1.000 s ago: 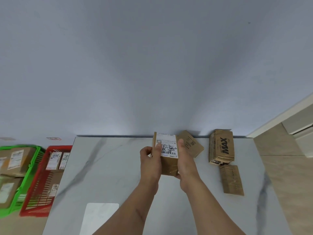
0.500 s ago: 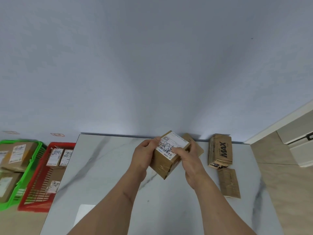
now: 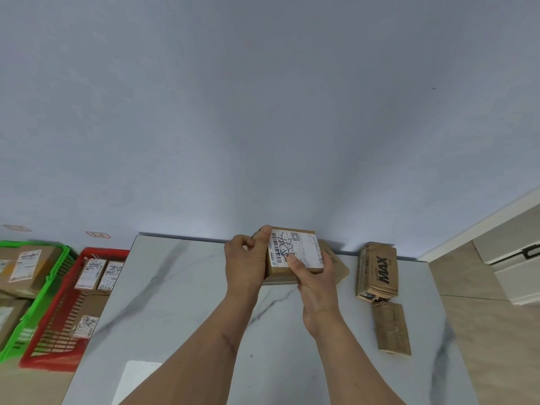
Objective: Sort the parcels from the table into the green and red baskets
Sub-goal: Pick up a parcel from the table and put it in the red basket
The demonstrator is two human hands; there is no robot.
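Observation:
Both hands hold a brown cardboard parcel [image 3: 304, 249] with a white shipping label above the far middle of the marble table [image 3: 181, 302]. My left hand [image 3: 244, 263] grips its left side, thumb on the top edge. My right hand [image 3: 314, 276] grips its near right side, thumb on the label. A flat brown parcel [image 3: 339, 266] lies partly hidden behind it. On the right lie a parcel printed MAX [image 3: 377, 268] and a taped brown parcel [image 3: 391, 328]. A red basket [image 3: 52, 343] and a green basket [image 3: 51, 273] stand left of the table, both holding labelled parcels.
A grey wall rises directly behind the table. A white sheet [image 3: 137, 381] lies at the table's near edge. Wooden floor and a white cabinet [image 3: 514, 258] are to the right.
The parcel has been turned in my hands so its label now faces up and lies lengthwise; my left thumb has moved onto its top left corner.

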